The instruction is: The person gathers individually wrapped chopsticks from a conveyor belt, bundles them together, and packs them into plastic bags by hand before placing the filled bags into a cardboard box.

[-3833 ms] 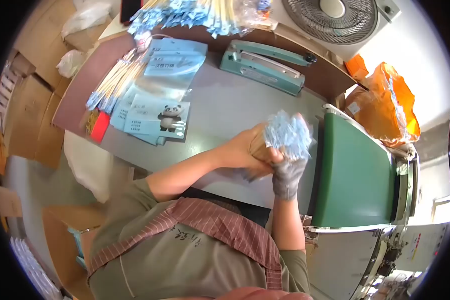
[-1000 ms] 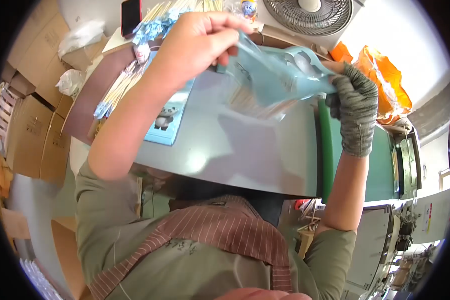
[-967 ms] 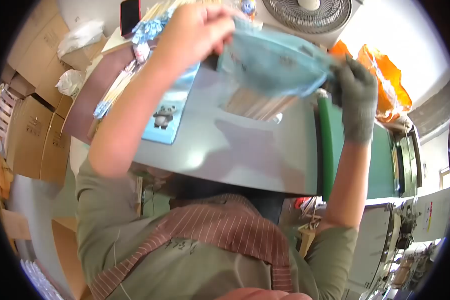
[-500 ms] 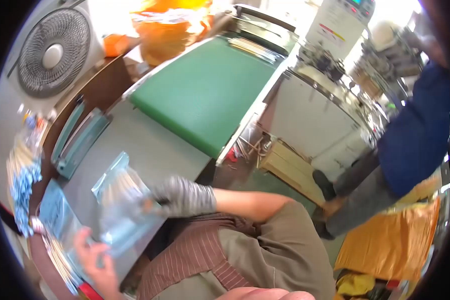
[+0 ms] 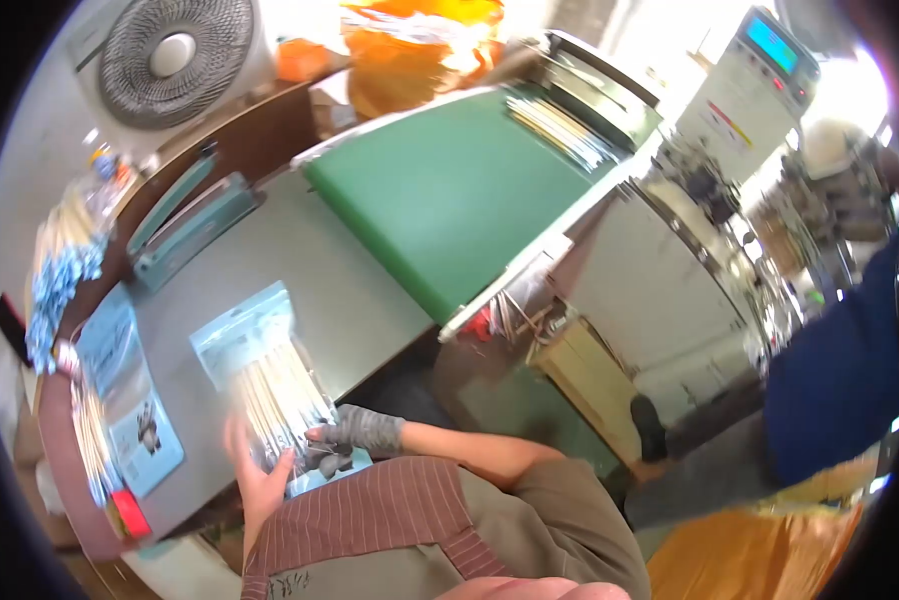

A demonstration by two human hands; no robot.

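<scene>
A clear and blue plastic bag of wooden sticks (image 5: 280, 385), possibly chopsticks, lies at a slant by the near edge of the grey table, close to my apron. My bare left hand (image 5: 258, 478) grips its lower left side, thumb on the front and fingers along the edge. At the lower right side, my right hand (image 5: 355, 435), in a grey glove, holds the bag with the thumb on its front. Flat blue printed bags (image 5: 148, 430) lie to the left of it.
A teal bag sealer (image 5: 195, 235) stands at the table's back left. Beyond is a green conveyor belt (image 5: 440, 200) bearing wrapped sticks (image 5: 560, 130). Bundled blue-tipped sticks (image 5: 65, 260) stand left, near a fan (image 5: 175, 55). A co-worker in blue (image 5: 835, 370) stands right.
My left hand, apart from the bag with fingers spread before, now grips its side. My right hand and the bag have moved closer to my body. The camera view has shifted.
</scene>
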